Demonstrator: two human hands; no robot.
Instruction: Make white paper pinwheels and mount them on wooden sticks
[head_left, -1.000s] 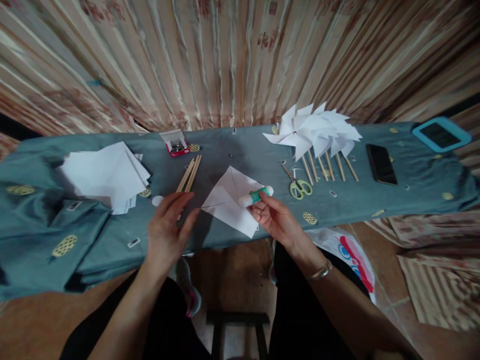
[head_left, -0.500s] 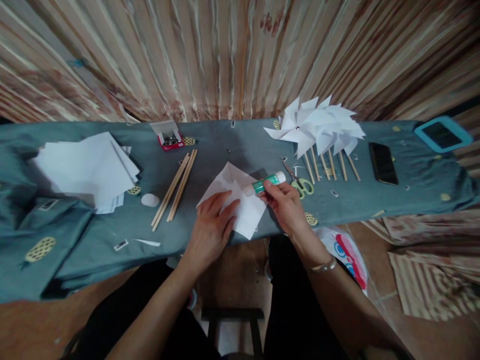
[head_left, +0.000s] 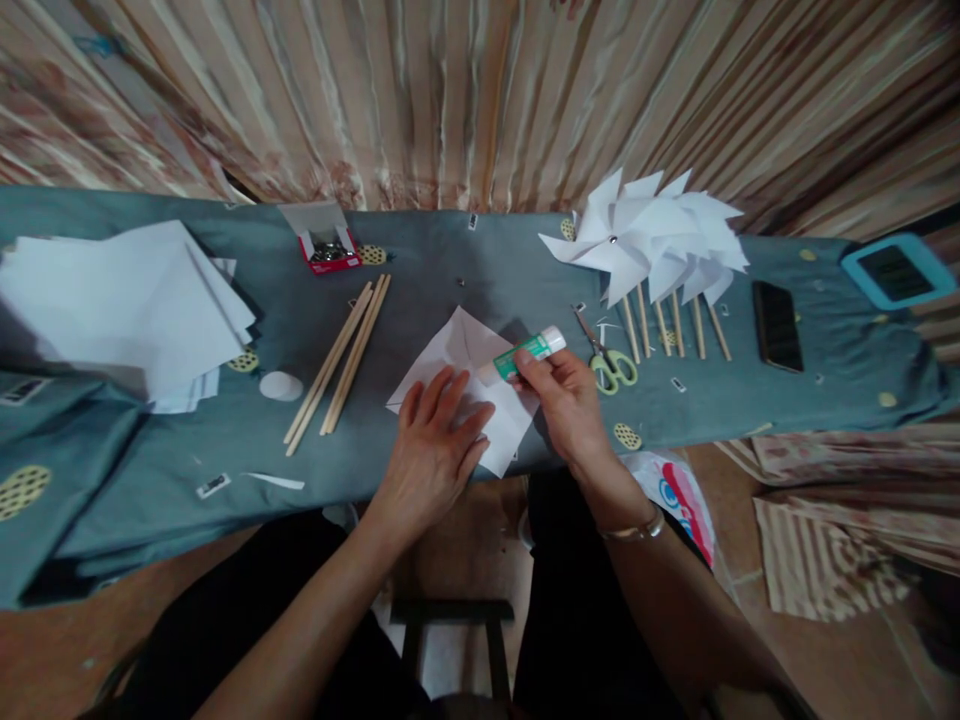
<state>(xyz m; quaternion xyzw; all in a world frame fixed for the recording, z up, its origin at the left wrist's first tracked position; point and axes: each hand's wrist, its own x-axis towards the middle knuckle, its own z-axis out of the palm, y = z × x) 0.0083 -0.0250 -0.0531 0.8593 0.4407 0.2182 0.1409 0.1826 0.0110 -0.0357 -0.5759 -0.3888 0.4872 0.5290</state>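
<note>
A white paper square (head_left: 501,430) lies on the cloth-covered table in front of me, with a cut or crease line running in from its top corner. My left hand (head_left: 435,430) rests on the paper's left part, fingers spread. My right hand (head_left: 566,400) grips a green and white glue stick (head_left: 531,352) at a slant, its tip end at the middle of the paper. Just right of that hand lie green-handled scissors (head_left: 613,368). A white glue cap (head_left: 281,386) sits farther left, beside several wooden sticks (head_left: 337,365).
A stack of white paper (head_left: 127,300) covers the left side. Behind the sticks stands an open red box (head_left: 330,252) of small metal pieces. Several paper pinwheels (head_left: 645,235) on sticks lie at the back right, near a phone (head_left: 777,325) and a blue-framed tablet (head_left: 896,270).
My head view has shifted slightly. The left hand's fingers are spread a little wider on the paper. The glue stick stays in my right hand over the paper's middle.
</note>
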